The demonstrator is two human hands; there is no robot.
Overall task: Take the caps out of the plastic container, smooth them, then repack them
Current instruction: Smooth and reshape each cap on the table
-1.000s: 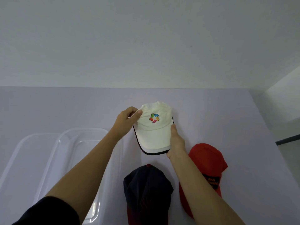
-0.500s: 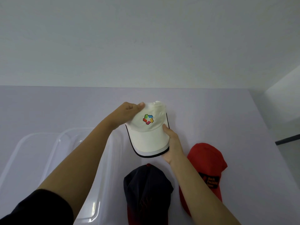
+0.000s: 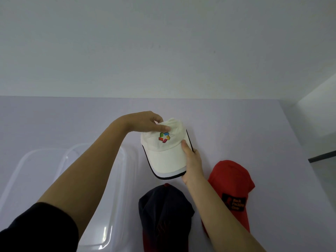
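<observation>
Head view: soft cream cap (image 3: pixel 166 157), crumpled crown pinched by left hand (image 3: pixel 144 123), curved brim gripped by right hand (image 3: pixel 193 165).

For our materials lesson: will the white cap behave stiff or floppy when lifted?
The crown of the white cap probably flops: it wrinkles where the left hand pinches it. Its brim seems stiff, evenly curved where the right hand grips it.

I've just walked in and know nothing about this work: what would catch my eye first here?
The white cap with its colourful logo, mid-view: the left hand pinches its crown, the right hand grips its brim edge. Nearer the person, a red cap lies at right and a dark cap in the middle, with a clear plastic container to the left.
</observation>
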